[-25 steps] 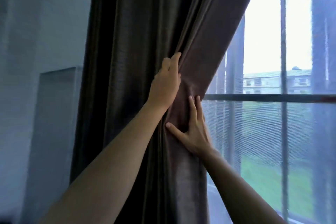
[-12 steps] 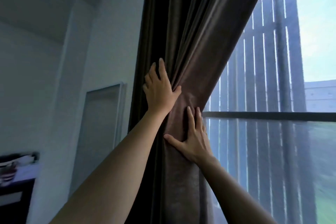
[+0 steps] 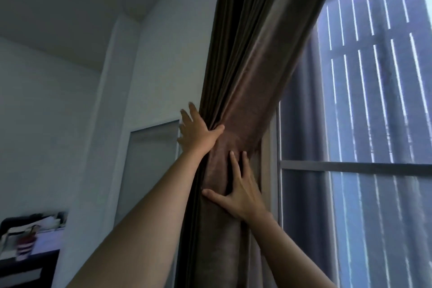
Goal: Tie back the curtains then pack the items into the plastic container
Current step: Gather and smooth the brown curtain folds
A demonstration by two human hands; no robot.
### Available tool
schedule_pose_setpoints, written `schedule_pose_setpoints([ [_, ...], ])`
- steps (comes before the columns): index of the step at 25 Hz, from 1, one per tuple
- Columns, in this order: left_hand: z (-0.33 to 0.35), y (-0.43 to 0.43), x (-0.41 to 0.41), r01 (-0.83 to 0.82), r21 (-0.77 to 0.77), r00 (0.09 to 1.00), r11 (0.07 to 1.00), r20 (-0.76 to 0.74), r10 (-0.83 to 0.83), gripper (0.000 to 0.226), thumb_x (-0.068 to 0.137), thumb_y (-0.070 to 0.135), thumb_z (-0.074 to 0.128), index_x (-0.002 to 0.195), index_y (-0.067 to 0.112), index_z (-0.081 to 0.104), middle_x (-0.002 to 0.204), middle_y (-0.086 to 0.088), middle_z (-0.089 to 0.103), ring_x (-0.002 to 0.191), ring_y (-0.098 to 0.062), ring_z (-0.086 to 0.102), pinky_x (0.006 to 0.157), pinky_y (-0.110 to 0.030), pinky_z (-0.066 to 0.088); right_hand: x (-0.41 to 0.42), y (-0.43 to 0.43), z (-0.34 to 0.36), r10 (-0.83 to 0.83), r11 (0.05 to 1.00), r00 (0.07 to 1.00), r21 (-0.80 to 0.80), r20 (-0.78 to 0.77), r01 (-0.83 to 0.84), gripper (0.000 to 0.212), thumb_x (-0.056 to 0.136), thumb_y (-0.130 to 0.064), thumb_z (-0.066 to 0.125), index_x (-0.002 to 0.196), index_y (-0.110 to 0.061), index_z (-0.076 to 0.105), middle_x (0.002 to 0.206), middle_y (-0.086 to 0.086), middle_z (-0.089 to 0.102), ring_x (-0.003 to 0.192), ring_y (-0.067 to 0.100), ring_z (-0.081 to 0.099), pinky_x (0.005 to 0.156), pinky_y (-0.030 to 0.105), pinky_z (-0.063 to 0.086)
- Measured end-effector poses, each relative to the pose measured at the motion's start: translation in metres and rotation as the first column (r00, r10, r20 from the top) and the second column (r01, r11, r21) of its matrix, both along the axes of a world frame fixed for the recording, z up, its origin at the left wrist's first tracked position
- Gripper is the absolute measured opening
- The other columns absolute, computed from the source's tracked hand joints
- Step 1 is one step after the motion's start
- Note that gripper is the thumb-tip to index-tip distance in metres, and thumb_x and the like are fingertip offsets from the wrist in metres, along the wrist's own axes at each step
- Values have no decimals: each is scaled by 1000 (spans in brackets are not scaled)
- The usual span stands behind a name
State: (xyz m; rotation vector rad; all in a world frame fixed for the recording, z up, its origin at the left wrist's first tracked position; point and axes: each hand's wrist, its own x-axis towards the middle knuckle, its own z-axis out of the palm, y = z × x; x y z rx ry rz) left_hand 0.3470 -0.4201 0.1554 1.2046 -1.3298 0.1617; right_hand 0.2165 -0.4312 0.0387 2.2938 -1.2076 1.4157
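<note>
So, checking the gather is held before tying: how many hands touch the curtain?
2. The left hand presses the curtain at its left edge, higher up; the right hand lies spread on its front, just below.

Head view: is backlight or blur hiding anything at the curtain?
Head view: the window backlights the scene, leaving the room dim; the curtain folds, left hand and right hand are sharp enough to read; head view lower left, the desk clutter is smeared.

A white plastered wall (image 3: 46,124) bears a pale rectangular framed panel (image 3: 149,166), below left a dark desk (image 3: 30,269) holds blurred papers (image 3: 46,220) and a red-and-white striped cup (image 3: 24,246), while at right a grey horizontal window bar (image 3: 350,167) crosses bright vertical slats (image 3: 374,77).
</note>
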Motion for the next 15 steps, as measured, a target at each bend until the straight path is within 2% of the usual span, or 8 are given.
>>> schedule_pose_setpoints([
  [2,-7,-28,22,128,72,991,989,-59,-124,104,78,46,68,149,21,-4,157,-9,16,140,-31,28,111,-54,28,11,-21,2,20,996,997,83,-71,-14,121,58,-81,57,149,-35,-7,157,-1,-23,147,19,-4,117,35,15],
  [3,-16,-38,30,187,104,980,977,-88,-178,98,78,43,68,150,19,5,153,-10,30,134,-31,39,108,-49,35,12,-30,3,49,990,994,137,-102,-34,115,63,-77,59,150,-34,-4,157,-1,-22,147,19,-3,116,32,13],
  [5,-37,-48,38,225,122,971,967,-115,-212,76,79,40,68,141,16,31,138,-10,51,121,-29,53,99,-40,46,9,-40,8,142,977,989,166,-50,-132,86,84,-58,55,150,-29,7,160,0,-6,147,20,7,113,24,13],
  [6,-47,-49,40,235,100,968,967,-119,-222,66,80,39,69,135,16,41,131,-8,57,115,-28,57,95,-35,48,6,-41,12,159,983,987,91,18,-160,72,91,-51,46,150,-26,14,160,2,6,146,20,14,110,21,14],
  [8,-61,-45,39,305,36,946,952,-126,-299,55,79,37,71,125,16,51,121,-5,63,107,-23,62,86,-28,49,2,-36,23,110,981,982,-174,151,-83,61,93,-47,33,148,-23,24,156,3,22,142,20,25,111,24,19],
  [10,-72,-34,33,402,-12,908,916,-122,-400,54,77,36,74,123,17,53,112,0,64,100,-16,62,76,-18,49,0,-27,47,21,930,978,-362,209,57,60,93,-51,28,148,-27,24,158,3,18,144,21,19,116,36,18],
  [11,-77,-29,28,435,-30,892,900,-119,-435,53,77,35,74,123,18,53,108,4,63,97,-12,61,71,-13,47,-1,-23,63,-25,909,975,-401,222,114,62,92,-54,26,148,-29,21,159,3,12,146,23,12,118,41,13],
  [15,-91,-19,18,438,-127,883,890,-127,-453,41,79,34,72,114,20,58,94,13,62,84,0,60,66,-5,45,-2,-8,132,-164,884,965,-403,204,236,73,88,-64,29,149,-35,1,159,9,-11,146,28,-10,116,43,-4],
])
